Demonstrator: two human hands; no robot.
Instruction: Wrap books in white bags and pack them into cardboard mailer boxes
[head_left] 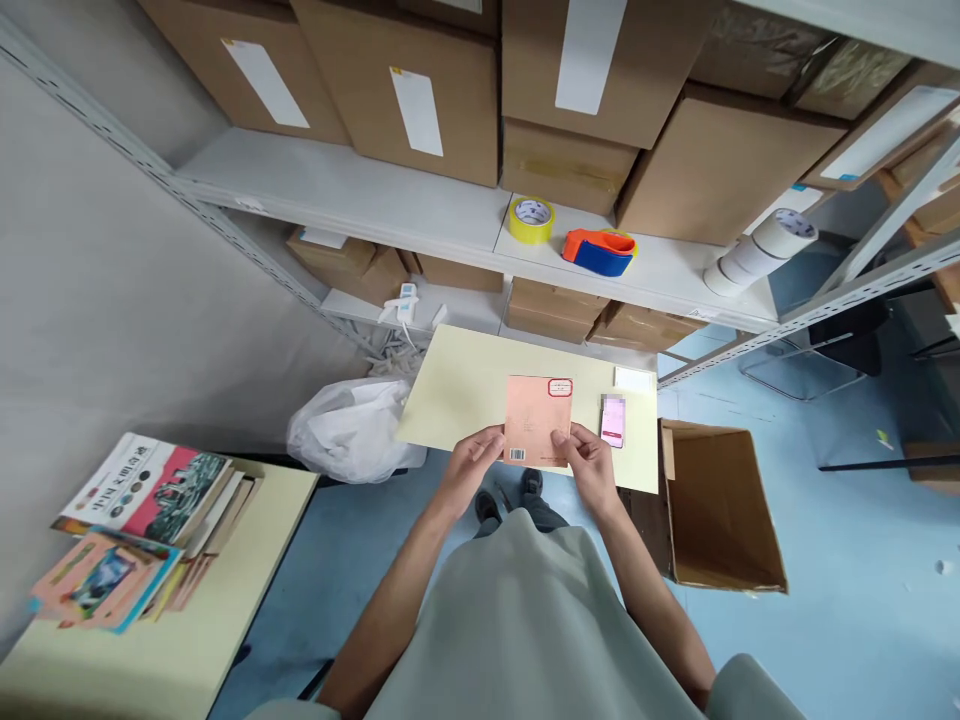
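Between my two hands is a thin salmon-pink book (537, 420), its barcode at the lower left and a red-outlined label at the upper right. My left hand (474, 462) pinches its lower left edge. On the lower right side, my right hand (587, 458) grips it with the thumb lying on the cover. The book is held over the near edge of a pale yellow table (465, 385). A phone (613, 420) with a lit pink screen lies on the table right of my right hand, with a small white card (632, 379) behind it.
Stacked books (150, 500) cover part of a side table (247, 560) at left. A white plastic bag (345, 430) sits beside the main table. An open cardboard box (724, 510) stands at right. Ahead, a shelf (360, 195) carries cartons, yellow tape (531, 220) and an orange-blue tape dispenser (600, 252).
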